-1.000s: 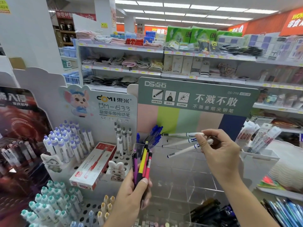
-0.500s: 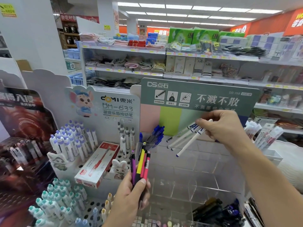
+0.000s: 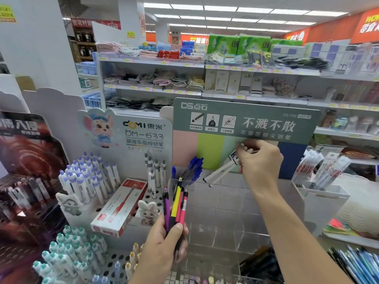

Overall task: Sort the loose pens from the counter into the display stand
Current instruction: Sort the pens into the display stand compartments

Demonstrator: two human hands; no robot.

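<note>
Right hand (image 3: 259, 162) pinches white pens (image 3: 220, 171) over clear stand (image 3: 225, 212); left hand (image 3: 162, 244) grips 3 coloured pens (image 3: 176, 206).

Shop counter, surface mostly hidden: clear acrylic tiered display stand (image 3: 229, 203) under green header card; white perforated pen rack (image 3: 114, 261) at left carrying red-and-white pen box (image 3: 119, 208); white open bin (image 3: 326, 199) at right
</note>
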